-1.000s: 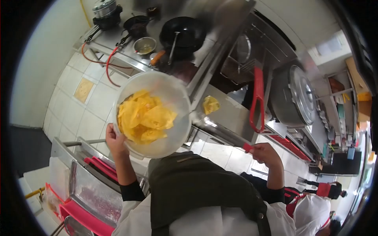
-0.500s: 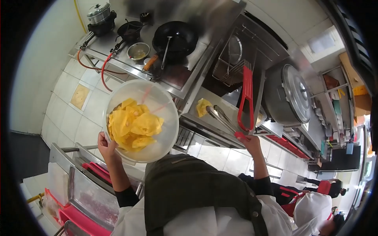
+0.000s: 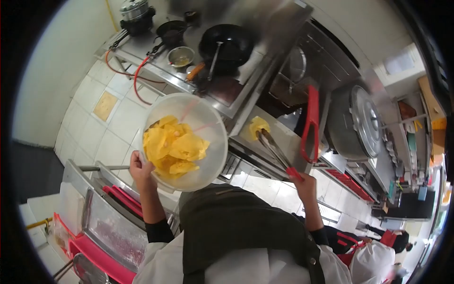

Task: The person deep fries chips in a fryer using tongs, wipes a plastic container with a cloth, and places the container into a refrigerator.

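Observation:
My left hand [image 3: 141, 169] grips the rim of a translucent white plastic bowl [image 3: 217, 142], tilted toward me. Crinkled yellow sheets, like fried wrappers [image 3: 172, 146], lie piled inside it. My right hand [image 3: 306, 185] is closed around the red-ended handle of metal tongs [image 3: 275, 150]. The tongs' tips meet a single yellow piece [image 3: 258, 125] on the steel surface beside the fryer; whether they clamp it I cannot tell. Just right of the tongs is the long red handle [image 3: 310, 130] of a fryer basket.
A black wok [image 3: 231, 45] with a ladle, a small metal bowl [image 3: 180, 57] and small pans stand on the stove at the back. A large lidded pot [image 3: 354, 123] is on the right. Trays on a rack [image 3: 116, 232] stand at lower left. Other people [image 3: 373, 258] are at lower right.
The view has shifted, so the scene sits further right. The tongs' tips have come onto the yellow piece and their arms look closer together. My left hand still holds the bowl.

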Motion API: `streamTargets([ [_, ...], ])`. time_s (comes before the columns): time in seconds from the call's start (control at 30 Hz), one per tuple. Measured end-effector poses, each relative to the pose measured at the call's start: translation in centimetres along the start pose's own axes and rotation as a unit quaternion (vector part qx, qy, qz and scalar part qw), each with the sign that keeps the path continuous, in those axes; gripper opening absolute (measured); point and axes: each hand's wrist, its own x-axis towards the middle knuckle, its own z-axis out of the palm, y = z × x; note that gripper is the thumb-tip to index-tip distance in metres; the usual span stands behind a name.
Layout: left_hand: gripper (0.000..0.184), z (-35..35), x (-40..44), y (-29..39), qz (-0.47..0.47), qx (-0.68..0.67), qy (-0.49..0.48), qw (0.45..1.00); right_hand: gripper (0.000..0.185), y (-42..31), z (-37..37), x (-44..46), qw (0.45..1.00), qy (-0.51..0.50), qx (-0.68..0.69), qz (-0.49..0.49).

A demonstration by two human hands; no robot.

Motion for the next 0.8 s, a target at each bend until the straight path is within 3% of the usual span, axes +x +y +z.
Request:
streamTargets([
  [0.1, 0.021, 0.4, 0.0, 0.2, 0.018, -0.001, -0.003, 1.000, 0.027, -3.9, -2.2, -1.6, 1.000, -0.018, -0.012, -0.002],
  [0.2, 0.023, 0.8, 0.1, 0.5, -0.012, -0.016, -0.010, 1.000, 0.035, -4.3, -2.1, -2.6, 0.989, -0.049, 0.141, 0.012],
  [0.33, 0.024, 1.7, -0.3, 0.8, -0.030, -0.013, -0.001, 0.999, 0.038, -10.4, -1.9, -2.0, 0.983, -0.171, 0.057, -0.045],
  [0.47, 0.024, 2.1, -0.6, 1.0, -0.028, -0.023, -0.020, 0.999, 0.039, -12.7, 3.6, 0.6, 0.968, -0.208, 0.054, -0.126],
  [0.6, 0.023, 2.1, -0.7, 1.2, -0.033, -0.059, -0.023, 0.997, 0.040, -13.0, 7.2, 1.7, 0.969, -0.191, 0.100, -0.123],
  [0.73, 0.024, 1.5, -0.5, 1.6, -0.037, -0.078, -0.014, 0.996, 0.039, -11.0, 3.7, 0.9, 0.974, -0.147, 0.109, -0.130],
  [0.8, 0.023, 1.1, -0.2, 2.0, -0.035, -0.084, -0.011, 0.996, 0.041, -9.5, 0.7, 0.1, 0.975, -0.157, 0.140, -0.074],
])
